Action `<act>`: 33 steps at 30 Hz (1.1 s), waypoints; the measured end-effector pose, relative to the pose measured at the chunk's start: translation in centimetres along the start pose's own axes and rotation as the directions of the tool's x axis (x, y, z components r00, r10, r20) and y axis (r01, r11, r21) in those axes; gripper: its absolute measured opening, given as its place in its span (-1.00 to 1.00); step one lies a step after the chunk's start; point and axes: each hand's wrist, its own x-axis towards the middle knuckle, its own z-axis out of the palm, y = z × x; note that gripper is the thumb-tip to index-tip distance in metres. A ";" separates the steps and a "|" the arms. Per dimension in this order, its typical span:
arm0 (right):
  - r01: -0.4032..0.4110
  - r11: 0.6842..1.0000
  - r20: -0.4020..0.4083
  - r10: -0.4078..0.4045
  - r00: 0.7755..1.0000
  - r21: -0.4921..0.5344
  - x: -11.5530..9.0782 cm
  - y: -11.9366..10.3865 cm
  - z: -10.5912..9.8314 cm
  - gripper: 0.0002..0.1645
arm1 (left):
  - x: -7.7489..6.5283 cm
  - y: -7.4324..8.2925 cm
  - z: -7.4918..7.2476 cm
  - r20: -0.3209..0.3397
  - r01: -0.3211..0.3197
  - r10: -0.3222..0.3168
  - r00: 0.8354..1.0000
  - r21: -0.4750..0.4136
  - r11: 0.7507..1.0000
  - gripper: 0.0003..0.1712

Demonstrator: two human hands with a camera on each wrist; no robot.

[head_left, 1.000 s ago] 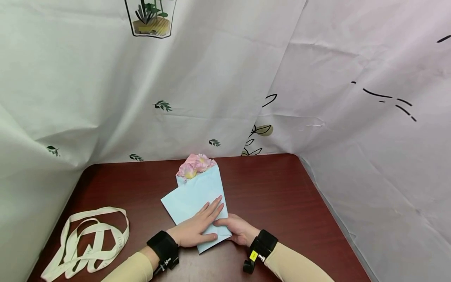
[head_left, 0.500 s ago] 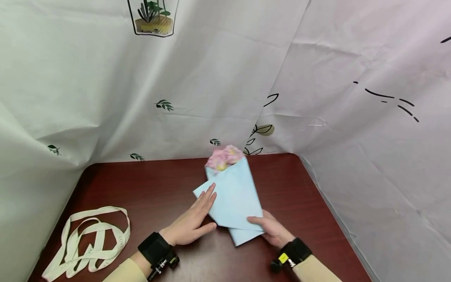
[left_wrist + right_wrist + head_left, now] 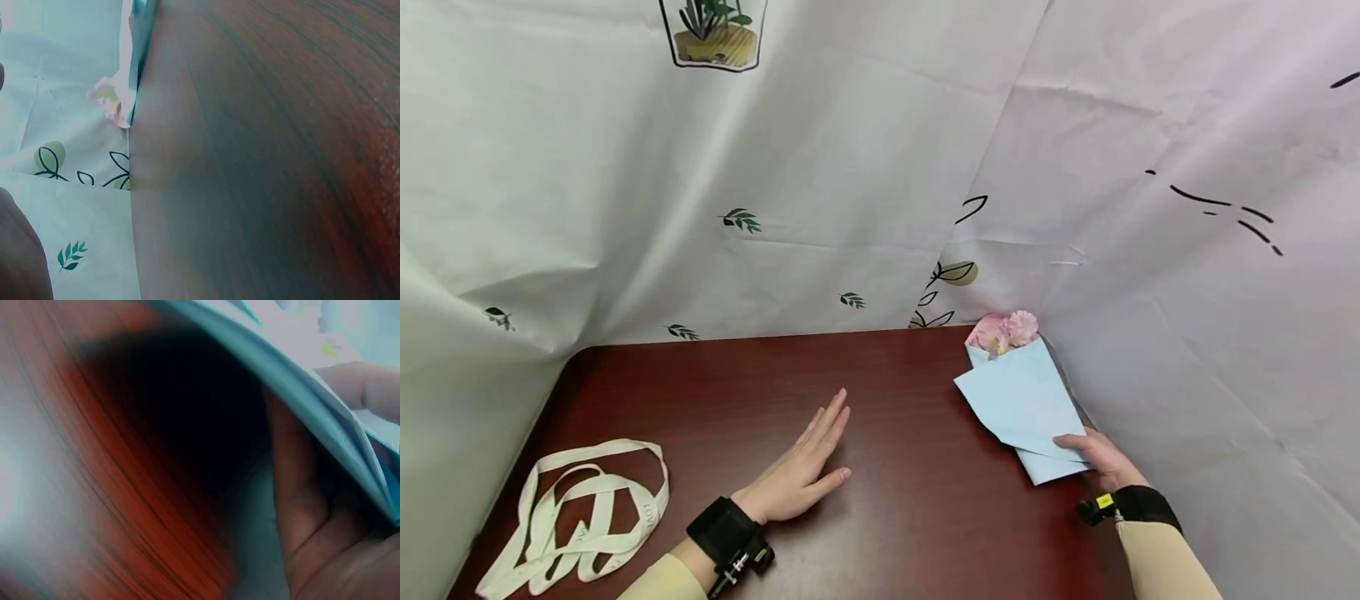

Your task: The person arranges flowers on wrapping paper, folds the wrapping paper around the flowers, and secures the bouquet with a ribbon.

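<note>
- Head view: a printed cloth hangs at twelve and two o'clock, taking up most of the scene; it plays no visible part in the work.
- Dark red desk, serving as the clock dial for what follows; its six o'clock side is nearest the person.
- White ribbon, loosely looped at eight o'clock, well apart from the paper. Neither hand touches it, so any use of it looks undone.
- Blue paper, folded over itself, at two to three o'clock. Folding seems largely done; no tie or tape shows on it, so fastening appears left.
- Left hand, near the dial's middle, fingers straight toward one o'clock; its grip is apart and holds nothing.
- Right hand, at three o'clock; its grip is clamped on the paper's lower end, thumb above, fingers beneath. That end looks raised; whether the far end touches the desk, I cannot tell.
- Pink flowers, peeking out of the paper's twelve o'clock end; they appear already wrapped.
</note>
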 end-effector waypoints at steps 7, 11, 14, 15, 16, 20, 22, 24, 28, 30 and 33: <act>0.137 0.946 -0.175 -0.194 0.965 -0.293 0.1 0.3 -0.8 0.20 | -0.3 -0.2 0.0 0.005 0.022 -0.022 1.000 0.022 1.000 -0.03; 0.151 0.922 -0.232 -0.243 0.942 -0.356 -0.5 0.1 -0.5 0.14 | -0.4 -0.4 0.0 0.007 0.023 -0.023 1.000 0.015 1.000 -0.03; 0.141 0.931 -0.259 -0.236 0.937 -0.336 -0.8 0.0 -0.6 0.09 | -0.4 -0.5 0.0 0.005 0.016 -0.016 1.000 0.011 1.000 -0.04; 0.133 0.937 -0.271 -0.227 0.936 -0.324 -0.8 0.1 -0.7 0.08 | -0.4 -0.5 0.0 0.005 0.015 -0.015 1.000 0.011 1.000 -0.04; 0.126 0.941 -0.281 -0.219 0.934 -0.313 -0.7 0.2 -0.7 0.06 | -0.4 -0.5 0.0 0.002 0.011 -0.011 1.000 0.014 1.000 -0.04; 0.120 0.947 -0.292 -0.210 0.933 -0.298 -0.5 0.6 -1.0 0.03 | -0.5 -0.5 0.1 -0.001 0.010 -0.010 1.000 0.021 1.000 -0.04; 0.126 0.946 -0.296 -0.217 0.930 -0.299 -0.5 0.7 -1.2 0.01 | -0.5 -0.5 0.1 -0.003 0.008 -0.008 1.000 0.029 1.000 -0.05; 0.139 0.945 -0.300 -0.231 0.926 -0.297 -0.5 0.8 -1.2 -0.01 | -0.6 -0.4 0.1 -0.001 0.012 -0.012 1.000 0.032 0.999 -0.05; 0.149 0.944 -0.309 -0.242 0.920 -0.295 -0.6 0.7 -1.3 -0.02 | -0.5 -0.3 0.1 0.000 0.022 -0.022 1.000 0.033 0.999 -0.05; 0.145 0.945 -0.312 -0.238 0.920 -0.294 -0.7 0.7 -1.2 -0.02 | -0.5 -0.3 0.2 0.000 0.025 -0.025 1.000 0.030 0.999 -0.05; 0.140 0.946 -0.313 -0.232 0.921 -0.291 -0.7 0.8 -1.2 -0.02 | -0.6 -0.2 0.2 0.001 0.027 -0.027 1.000 0.025 0.999 -0.05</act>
